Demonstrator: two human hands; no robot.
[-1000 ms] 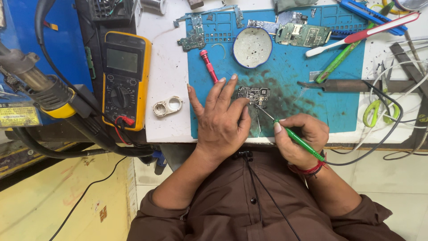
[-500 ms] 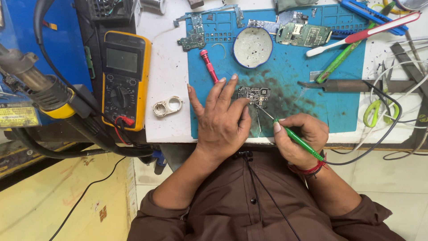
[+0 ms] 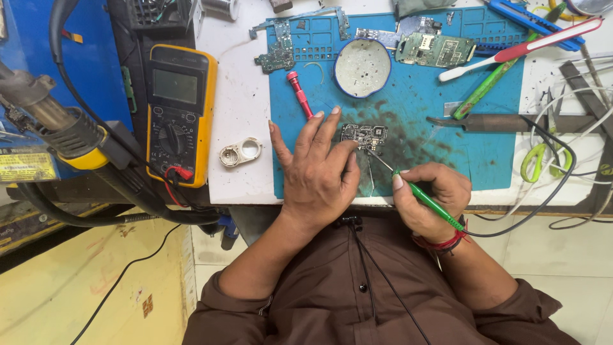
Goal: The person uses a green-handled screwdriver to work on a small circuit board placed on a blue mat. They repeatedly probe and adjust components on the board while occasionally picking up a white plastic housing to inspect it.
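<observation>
Circuit board (image 3: 364, 136) under left hand (image 3: 317, 167) fingertips.

Bright, even overhead light; soft short shadows under hands; sharp centre, wide-angle bending at edges; no glare.

Small dark circuit board (image 3: 365, 135) flat on blue mat (image 3: 408, 102); slim green-handled probe (image 3: 426, 199), tip on board.

I see a blue work mat (image 3: 415, 96) smudged dark, a green-handled tool (image 3: 434, 204), a red screwdriver (image 3: 300, 94), a yellow multimeter (image 3: 180, 112), and a brown shirt (image 3: 357, 287).
</observation>
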